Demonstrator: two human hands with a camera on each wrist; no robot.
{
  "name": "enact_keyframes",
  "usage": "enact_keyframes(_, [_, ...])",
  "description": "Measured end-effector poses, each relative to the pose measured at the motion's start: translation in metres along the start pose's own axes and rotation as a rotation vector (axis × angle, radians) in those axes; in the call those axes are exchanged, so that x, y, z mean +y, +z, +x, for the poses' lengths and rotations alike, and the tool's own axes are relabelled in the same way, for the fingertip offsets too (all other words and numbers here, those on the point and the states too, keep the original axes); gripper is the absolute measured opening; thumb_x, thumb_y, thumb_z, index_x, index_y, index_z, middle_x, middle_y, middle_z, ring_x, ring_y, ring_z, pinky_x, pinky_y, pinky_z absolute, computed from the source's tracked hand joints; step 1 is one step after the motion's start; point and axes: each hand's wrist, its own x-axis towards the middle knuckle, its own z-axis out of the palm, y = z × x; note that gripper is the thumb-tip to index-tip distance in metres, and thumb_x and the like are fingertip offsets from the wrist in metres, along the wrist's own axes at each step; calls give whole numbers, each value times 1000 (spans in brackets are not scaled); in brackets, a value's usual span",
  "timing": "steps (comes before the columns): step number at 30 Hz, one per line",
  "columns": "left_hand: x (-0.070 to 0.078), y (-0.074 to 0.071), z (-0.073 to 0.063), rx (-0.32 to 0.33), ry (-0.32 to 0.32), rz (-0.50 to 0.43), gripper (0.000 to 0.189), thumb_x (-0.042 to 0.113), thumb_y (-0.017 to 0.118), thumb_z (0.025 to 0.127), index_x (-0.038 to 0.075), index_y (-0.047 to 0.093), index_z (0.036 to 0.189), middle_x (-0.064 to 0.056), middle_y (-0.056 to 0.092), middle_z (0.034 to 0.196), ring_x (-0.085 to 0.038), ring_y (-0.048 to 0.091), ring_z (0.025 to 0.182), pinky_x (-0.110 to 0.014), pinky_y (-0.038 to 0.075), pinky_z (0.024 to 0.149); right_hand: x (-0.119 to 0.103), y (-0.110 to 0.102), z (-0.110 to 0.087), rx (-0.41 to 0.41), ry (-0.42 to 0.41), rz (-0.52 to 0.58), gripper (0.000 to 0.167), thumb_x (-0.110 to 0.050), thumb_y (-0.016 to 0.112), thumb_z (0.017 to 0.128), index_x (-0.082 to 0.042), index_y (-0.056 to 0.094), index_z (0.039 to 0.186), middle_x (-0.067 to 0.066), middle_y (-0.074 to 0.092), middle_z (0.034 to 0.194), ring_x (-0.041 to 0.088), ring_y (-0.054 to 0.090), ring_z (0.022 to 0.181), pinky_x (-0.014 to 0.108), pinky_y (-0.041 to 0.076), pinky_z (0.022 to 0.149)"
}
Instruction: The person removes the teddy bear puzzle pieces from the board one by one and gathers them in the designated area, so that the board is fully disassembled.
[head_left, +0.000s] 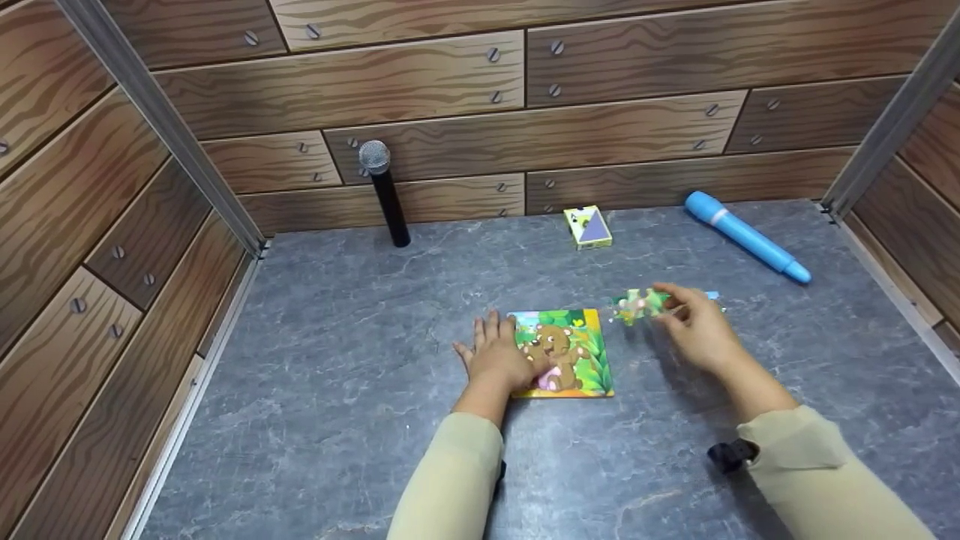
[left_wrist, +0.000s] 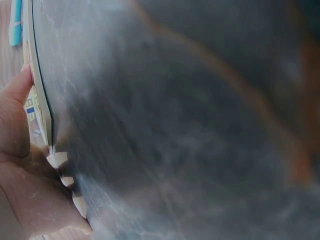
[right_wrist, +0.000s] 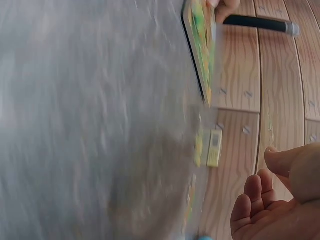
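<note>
A jigsaw puzzle board with a brown bear picture lies flat on the grey tabletop. My left hand rests with spread fingers over its left side, covering part of the picture; in the left wrist view its thumb lies along the edge. To the right of the board, my right hand pinches a green and yellow puzzle piece, blurred in the head view. In the right wrist view only a thin edge shows beyond the thumb. More pieces lie partly hidden behind this hand.
A card box lies near the back wall. To its left a black microphone stands upright, and a large blue pen-shaped object lies at the back right. Wood-patterned panels enclose the table behind and at both sides.
</note>
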Motion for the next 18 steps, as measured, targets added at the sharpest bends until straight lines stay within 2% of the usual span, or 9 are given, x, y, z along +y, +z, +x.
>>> enact_keyframes(8, [0, -4, -3, -3, 6, 6, 106, 71, 73, 88, 19, 29, 169, -10, 11, 178, -34, 3, 163, -75, 3, 122, 16, -35, 3, 54, 12, -56, 47, 10, 65, 97, 8, 58, 143, 29, 60, 108, 30, 62, 89, 19, 46, 65])
enact_keyframes(18, [0, -3, -2, -11, 3, 6, 107, 72, 72, 88, 20, 28, 170, -10, 11, 178, -35, 2, 163, -75, 1, 122, 35, -68, 4, 72, 61, -86, 48, 9, 60, 100, 9, 53, 148, 30, 62, 110, 10, 57, 81, 17, 46, 61])
